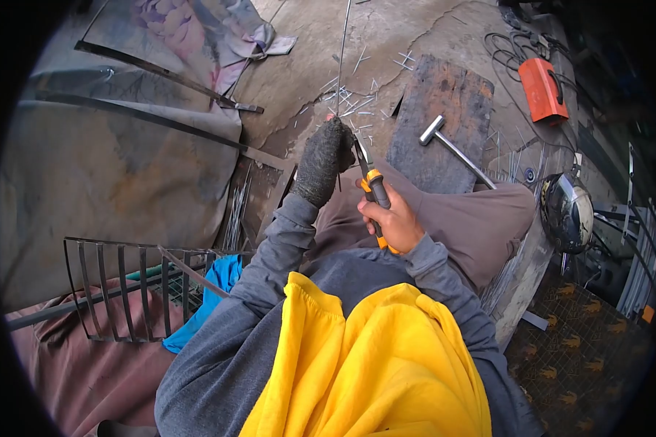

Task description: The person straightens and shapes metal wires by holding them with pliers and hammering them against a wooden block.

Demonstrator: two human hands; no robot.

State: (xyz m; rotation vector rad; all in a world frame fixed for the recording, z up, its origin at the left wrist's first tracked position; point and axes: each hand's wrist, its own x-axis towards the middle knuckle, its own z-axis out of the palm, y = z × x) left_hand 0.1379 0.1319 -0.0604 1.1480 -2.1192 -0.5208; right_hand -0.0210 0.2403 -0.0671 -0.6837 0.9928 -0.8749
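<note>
My left hand (321, 160), in a dark grey knitted glove, is closed around a thin metal rod (340, 69) that points away from me across the floor. My bare right hand (395, 222) grips a pair of pliers (376, 191) with yellow and black handles. The jaws of the pliers are right beside the gloved fingers; whether they touch the rod is hidden by the glove. Short cut pieces of rod (353, 104) lie scattered on the concrete beyond my hands.
A hammer (452, 146) rests across a worn wooden board (437, 109) in front of my right knee. Farther right are an orange box with a handle (543, 91), cables and a dark helmet (565, 213). Metal bars (160, 125) and a barred frame (127, 291) stand at left.
</note>
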